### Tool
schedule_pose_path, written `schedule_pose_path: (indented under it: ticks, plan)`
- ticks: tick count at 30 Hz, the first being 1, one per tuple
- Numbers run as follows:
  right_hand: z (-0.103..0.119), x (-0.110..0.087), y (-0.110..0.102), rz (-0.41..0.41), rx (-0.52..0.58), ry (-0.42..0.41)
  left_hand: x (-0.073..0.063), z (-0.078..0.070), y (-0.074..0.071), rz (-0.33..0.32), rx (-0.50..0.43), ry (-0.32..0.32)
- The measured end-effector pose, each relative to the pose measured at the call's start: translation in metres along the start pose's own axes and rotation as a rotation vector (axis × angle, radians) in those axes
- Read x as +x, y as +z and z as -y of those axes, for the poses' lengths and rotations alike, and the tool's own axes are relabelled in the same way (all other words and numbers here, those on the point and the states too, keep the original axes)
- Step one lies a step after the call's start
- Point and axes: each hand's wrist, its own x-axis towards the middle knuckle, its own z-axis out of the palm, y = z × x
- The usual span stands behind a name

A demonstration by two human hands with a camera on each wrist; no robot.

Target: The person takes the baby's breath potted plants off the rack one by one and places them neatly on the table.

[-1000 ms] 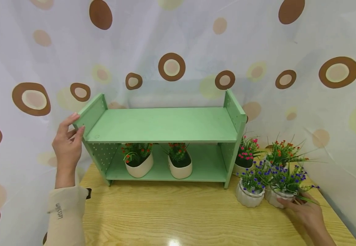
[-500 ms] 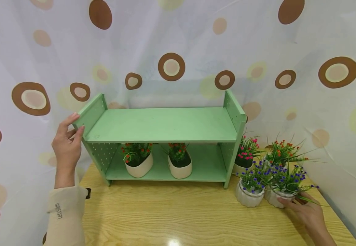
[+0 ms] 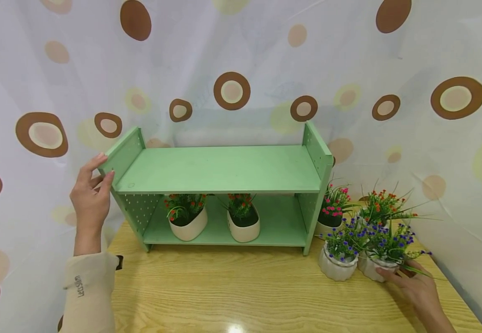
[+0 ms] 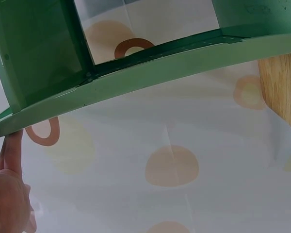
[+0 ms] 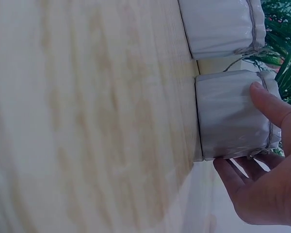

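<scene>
My left hand (image 3: 91,194) pinches the upper front corner of the left side panel of a green two-tier shelf (image 3: 220,169), thumb on the inner face and fingers outside. In the left wrist view, fingers (image 4: 13,150) reach the panel's edge. My right hand (image 3: 416,286) holds a white fluted flowerpot (image 3: 377,268) with blue-purple flowers, tied with twine. In the right wrist view, the thumb lies on the side of this pot (image 5: 233,116), with the other fingers on its far side; its base is at the table surface. A matching flowerpot (image 3: 338,262) stands just left of it.
Two cream pots with orange-red flowers, one left (image 3: 188,225) and one right (image 3: 244,227), sit on the shelf's lower tier. Behind the purple-flowered pots are a pink-flowered pot (image 3: 332,215) and an orange-flowered plant (image 3: 382,206). A spotted sheet (image 3: 257,55) hangs behind the wooden table (image 3: 224,286).
</scene>
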Motion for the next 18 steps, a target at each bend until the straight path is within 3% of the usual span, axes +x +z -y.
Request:
schedule_pose_path:
  ticks: [5, 13, 18]
  plan:
    - [0.0012, 0.0029, -0.0017, 0.017, -0.047, 0.03, -0.0002, 0.0004, 0.0007, 0.005, 0.001, 0.003]
    - [0.0015, 0.0026, -0.0019, 0.022, -0.14, -0.011, 0.0005, 0.0009, -0.0003, 0.001, 0.008, 0.001]
    - [0.0019, 0.0034, 0.0003, 0.042, -0.115, 0.02, 0.0011, 0.0018, -0.0007, 0.0, 0.007, 0.007]
